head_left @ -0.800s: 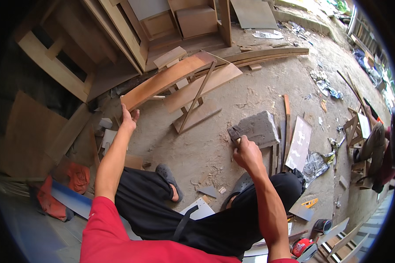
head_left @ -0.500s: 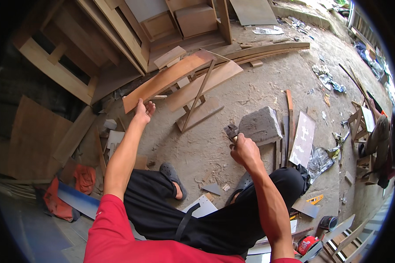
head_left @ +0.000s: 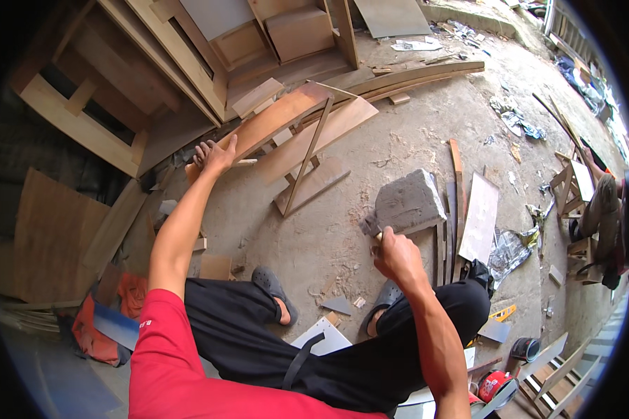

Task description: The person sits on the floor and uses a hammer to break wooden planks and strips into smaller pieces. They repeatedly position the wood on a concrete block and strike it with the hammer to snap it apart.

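Left hand: fingers spread over the near end of the board; can't tell if they're really gripping
Orange-brown board: left of centre, running away from the person beside a thin strip; imo they'd want it steadied before lifting or shifting
Right hand: wrapped round a hammer-like tool, best kept well clear of the left
Hidden bits: board's end under fingers, most of the handle inside the fist

Plank smooth wood; block rough; tool head probably metal.
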A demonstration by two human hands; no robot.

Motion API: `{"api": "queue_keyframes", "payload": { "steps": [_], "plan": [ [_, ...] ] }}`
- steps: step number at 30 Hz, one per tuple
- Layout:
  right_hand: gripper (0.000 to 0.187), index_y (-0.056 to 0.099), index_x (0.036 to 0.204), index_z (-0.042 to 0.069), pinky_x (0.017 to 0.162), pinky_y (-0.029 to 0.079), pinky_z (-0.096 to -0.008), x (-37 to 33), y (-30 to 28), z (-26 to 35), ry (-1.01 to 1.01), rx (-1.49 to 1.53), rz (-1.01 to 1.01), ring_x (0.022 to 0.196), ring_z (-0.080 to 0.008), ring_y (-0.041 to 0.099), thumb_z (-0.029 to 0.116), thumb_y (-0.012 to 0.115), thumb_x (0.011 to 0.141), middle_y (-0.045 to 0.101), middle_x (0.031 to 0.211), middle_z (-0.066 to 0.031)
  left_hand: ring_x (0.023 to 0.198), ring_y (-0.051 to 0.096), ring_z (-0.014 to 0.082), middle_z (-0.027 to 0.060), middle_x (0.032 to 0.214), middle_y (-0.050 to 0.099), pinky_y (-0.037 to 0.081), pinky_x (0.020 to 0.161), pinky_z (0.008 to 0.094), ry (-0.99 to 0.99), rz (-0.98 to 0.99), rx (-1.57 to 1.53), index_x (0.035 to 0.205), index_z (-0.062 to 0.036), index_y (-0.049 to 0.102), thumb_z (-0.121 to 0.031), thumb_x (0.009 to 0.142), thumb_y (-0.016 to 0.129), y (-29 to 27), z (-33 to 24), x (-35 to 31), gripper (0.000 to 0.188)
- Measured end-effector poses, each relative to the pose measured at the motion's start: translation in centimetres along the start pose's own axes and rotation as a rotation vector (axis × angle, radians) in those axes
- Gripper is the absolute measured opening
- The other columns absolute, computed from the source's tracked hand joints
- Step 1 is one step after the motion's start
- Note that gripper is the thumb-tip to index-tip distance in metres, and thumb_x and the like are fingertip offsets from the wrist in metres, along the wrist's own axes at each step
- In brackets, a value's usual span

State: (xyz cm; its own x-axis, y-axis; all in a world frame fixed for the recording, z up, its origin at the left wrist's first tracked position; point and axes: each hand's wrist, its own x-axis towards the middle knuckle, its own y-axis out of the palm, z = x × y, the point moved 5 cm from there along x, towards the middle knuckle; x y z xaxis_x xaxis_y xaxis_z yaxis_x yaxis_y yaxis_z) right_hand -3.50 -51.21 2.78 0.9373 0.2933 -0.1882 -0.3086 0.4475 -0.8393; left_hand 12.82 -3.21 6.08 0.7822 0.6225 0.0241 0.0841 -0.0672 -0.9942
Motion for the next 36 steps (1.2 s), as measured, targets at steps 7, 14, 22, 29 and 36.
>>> {"api": "queue_keyframes", "payload": {
  "steps": [7,14,22,29,36],
  "plan": [
    [0.026,0.053,0.092,-0.002,0.067,0.052,-0.0514,-0.4,0.5,-1.0,0.047,-0.044,0.070,0.074,-0.0419,0.067,0.019,0.063,0.083,0.067,0.078,-0.0252,0.145,-0.008,0.0457,0.0314,0.156,-0.005,-0.008,0.112,0.0604,0.074,0.033,-0.143,0.151,0.0033,0.006,-0.082,0.081,0.029,4.5,-12.1,0.5,0.113],
    [0.019,0.053,0.091,-0.003,0.064,0.053,-0.0498,0.3,0.4,-1.5,0.045,-0.084,0.070,0.070,-0.0400,0.067,0.012,0.058,0.080,0.067,0.075,-0.0236,0.146,0.015,0.0357,0.0227,0.155,0.021,0.015,0.118,0.0459,1.174,0.157,-0.227,0.148,0.0050,0.022,-0.073,0.085,0.042,3.0,-26.4,-6.2,0.102],
    [0.015,0.055,0.088,-0.002,0.064,0.053,-0.0482,1.3,0.4,0.2,-0.032,-0.072,0.026,0.069,-0.0390,0.067,0.010,0.057,0.081,0.067,0.074,-0.0222,0.146,0.003,0.0437,0.0278,0.156,0.010,0.000,0.117,0.0520,0.159,0.004,-0.122,0.149,0.0079,0.012,-0.084,0.080,0.029,3.7,-18.9,-0.7,0.116],
    [0.023,0.053,0.090,0.000,0.066,0.053,-0.0497,1.1,1.4,0.8,-0.053,-0.067,0.078,0.072,-0.0404,0.066,0.018,0.064,0.082,0.066,0.075,-0.0230,0.146,0.004,0.0425,0.0292,0.156,0.005,0.006,0.119,0.0496,0.755,0.118,0.019,0.149,0.0079,0.007,-0.086,0.078,0.032,3.9,-21.3,0.9,0.120],
    [0.009,0.057,0.084,0.000,0.061,0.054,-0.0461,1.0,1.7,0.8,-0.091,-0.116,0.038,0.068,-0.0373,0.068,0.008,0.055,0.080,0.066,0.072,-0.0223,0.145,0.005,0.0440,0.0279,0.156,0.009,0.008,0.118,0.0510,0.320,0.111,-0.138,0.148,0.0087,0.010,-0.085,0.077,0.037,2.7,-25.5,-0.3,0.121]
  ]
}}
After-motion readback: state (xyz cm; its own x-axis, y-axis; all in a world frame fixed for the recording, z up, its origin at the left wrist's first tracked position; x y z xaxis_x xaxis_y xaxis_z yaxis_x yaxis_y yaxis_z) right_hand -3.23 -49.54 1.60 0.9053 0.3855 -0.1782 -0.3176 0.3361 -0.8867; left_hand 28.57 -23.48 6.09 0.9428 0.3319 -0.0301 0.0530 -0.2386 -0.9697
